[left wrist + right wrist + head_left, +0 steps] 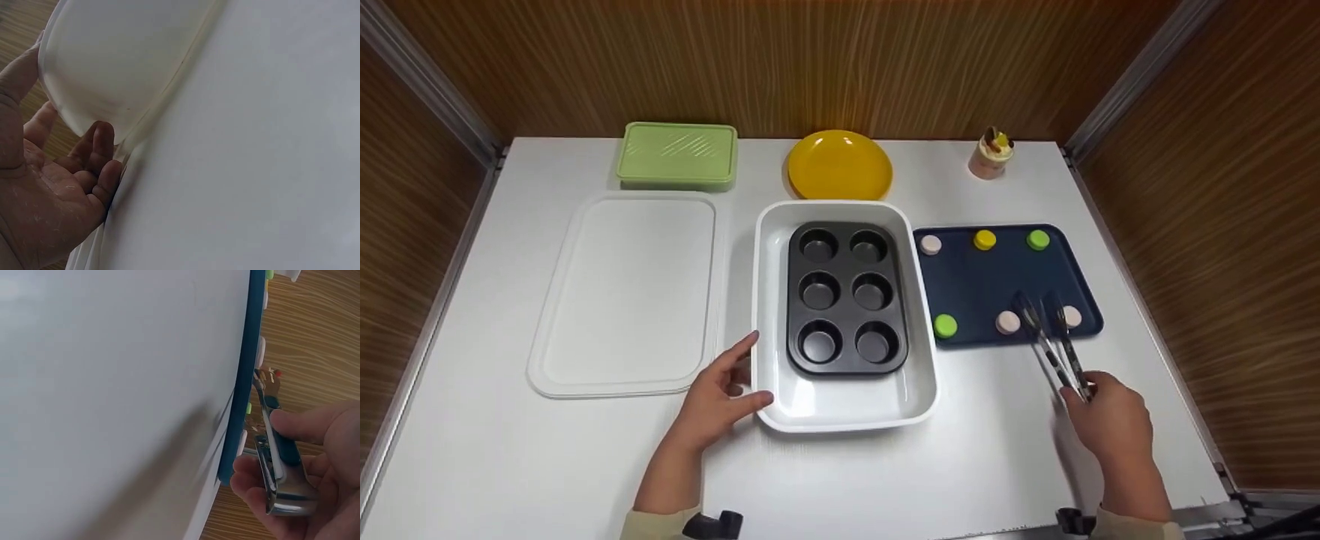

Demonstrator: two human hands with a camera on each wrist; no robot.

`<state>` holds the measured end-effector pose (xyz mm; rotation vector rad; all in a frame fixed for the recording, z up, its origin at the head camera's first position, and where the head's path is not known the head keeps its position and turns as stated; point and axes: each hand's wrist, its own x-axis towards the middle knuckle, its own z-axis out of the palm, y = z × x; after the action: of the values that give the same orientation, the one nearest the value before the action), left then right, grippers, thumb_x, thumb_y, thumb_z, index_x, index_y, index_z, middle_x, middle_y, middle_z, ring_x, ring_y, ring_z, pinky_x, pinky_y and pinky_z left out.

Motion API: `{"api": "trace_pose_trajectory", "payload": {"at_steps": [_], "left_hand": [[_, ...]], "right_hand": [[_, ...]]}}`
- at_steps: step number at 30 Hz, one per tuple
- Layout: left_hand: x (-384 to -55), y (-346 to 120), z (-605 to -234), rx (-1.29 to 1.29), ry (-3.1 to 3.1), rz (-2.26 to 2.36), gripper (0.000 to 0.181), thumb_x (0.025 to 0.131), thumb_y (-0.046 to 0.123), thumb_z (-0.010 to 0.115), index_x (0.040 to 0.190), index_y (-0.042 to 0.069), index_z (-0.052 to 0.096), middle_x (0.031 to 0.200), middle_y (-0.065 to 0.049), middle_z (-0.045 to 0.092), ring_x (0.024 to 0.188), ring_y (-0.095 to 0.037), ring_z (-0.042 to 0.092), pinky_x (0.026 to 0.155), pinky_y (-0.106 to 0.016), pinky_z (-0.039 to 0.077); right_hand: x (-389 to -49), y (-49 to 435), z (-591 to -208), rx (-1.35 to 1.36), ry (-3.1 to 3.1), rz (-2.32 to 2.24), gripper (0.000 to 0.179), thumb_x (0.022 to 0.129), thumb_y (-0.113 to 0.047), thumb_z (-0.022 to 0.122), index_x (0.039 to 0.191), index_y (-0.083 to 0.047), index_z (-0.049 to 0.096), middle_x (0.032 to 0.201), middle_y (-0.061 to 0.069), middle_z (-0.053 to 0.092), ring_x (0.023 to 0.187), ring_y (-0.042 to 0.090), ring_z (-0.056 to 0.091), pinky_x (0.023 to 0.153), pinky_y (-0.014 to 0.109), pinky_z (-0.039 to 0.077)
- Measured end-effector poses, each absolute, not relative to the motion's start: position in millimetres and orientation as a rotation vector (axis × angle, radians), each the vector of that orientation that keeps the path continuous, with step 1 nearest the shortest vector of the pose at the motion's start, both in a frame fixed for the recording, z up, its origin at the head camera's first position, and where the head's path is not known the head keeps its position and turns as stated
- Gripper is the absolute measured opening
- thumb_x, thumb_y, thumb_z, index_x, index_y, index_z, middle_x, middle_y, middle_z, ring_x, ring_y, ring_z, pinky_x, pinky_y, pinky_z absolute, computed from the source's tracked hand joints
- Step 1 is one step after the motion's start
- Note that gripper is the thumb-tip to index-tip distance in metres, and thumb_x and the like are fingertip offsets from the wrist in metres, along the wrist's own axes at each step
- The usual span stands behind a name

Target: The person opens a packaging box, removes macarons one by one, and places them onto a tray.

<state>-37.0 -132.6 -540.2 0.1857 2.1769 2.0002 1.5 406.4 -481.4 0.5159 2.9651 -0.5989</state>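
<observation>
My left hand (711, 409) touches the near left corner of a deep white tray (847, 409), thumb and forefinger spread along its rim. In the left wrist view, the other fingers (104, 143) bend loosely below that rim. A dark muffin pan (846, 300) with empty cups lies inside the tray. My right hand (1114, 420) grips metal tongs (287, 450) with blue handle pads. The tongs' arms are apart, their tips over the near right part of a navy tray (982, 281), close to a pale pink round piece (1071, 316). Nothing shows between the tips.
Other small round pieces on the navy tray include a yellow one (984, 240) and a green one (945, 325). A white lid (634, 292) lies left. Along the back stand a green lidded box (679, 154), a yellow plate (840, 165) and a dessert cup (991, 156).
</observation>
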Motion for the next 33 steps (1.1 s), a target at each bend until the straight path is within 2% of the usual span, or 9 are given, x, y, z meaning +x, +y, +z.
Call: {"api": "trace_pose_trajectory", "payload": {"at_steps": [9,13,21,28,33], "left_hand": [[-37.0,-131.7,-542.2,0.177,2.182,1.998,0.085,0.084,0.001,0.088,0.159,0.005,0.048,0.132,-0.02,0.067,0.103,-0.029,0.066,0.084,-0.03,0.047],[-36.0,-132.0,-542.9,0.177,2.178,2.006,0.085,0.083,0.001,0.088,0.158,0.005,0.048,0.131,-0.02,0.068,0.103,-0.03,0.066,0.084,-0.031,0.046],[-33.4,-131.3,-543.5,0.161,2.159,2.039,0.085,0.083,0.0,0.088,0.158,0.004,0.049,0.131,-0.02,0.068,0.103,-0.03,0.065,0.083,-0.03,0.045],[-32.3,-135.5,-539.3,0.18,2.186,2.023,0.083,0.083,-0.001,0.088,0.157,0.003,0.05,0.131,-0.021,0.068,0.103,-0.031,0.067,0.083,-0.03,0.048],[-36.7,-140.1,-532.8,0.114,2.444,1.948,0.073,0.083,0.006,0.09,0.15,0.005,0.059,0.138,-0.016,0.064,0.104,-0.031,0.065,0.086,-0.039,0.051]], "right_hand": [[-3.7,406.6,-483.1,0.501,2.913,-0.658,0.053,0.096,-0.021,0.069,0.128,0.02,0.058,0.105,0.032,0.07,0.078,0.032,0.068,0.061,0.039,0.05],[-4.4,405.8,-482.7,0.502,2.895,-0.649,0.057,0.096,-0.022,0.068,0.132,0.02,0.055,0.108,0.033,0.07,0.077,0.031,0.069,0.06,0.039,0.051],[-8.1,402.6,-480.1,0.464,2.897,-0.604,0.069,0.096,-0.021,0.07,0.14,0.025,0.045,0.114,0.038,0.068,0.085,0.041,0.071,0.064,0.044,0.054],[-14.4,379.7,-464.6,0.48,2.974,-0.457,0.06,0.099,-0.023,0.066,0.137,0.021,0.051,0.116,0.039,0.066,0.098,0.056,0.067,0.072,0.062,0.054],[-29.1,344.4,-457.8,0.291,3.219,-0.484,0.04,0.099,-0.013,0.063,0.128,0.014,0.061,0.112,0.037,0.067,0.095,0.057,0.066,0.074,0.068,0.05]]}}
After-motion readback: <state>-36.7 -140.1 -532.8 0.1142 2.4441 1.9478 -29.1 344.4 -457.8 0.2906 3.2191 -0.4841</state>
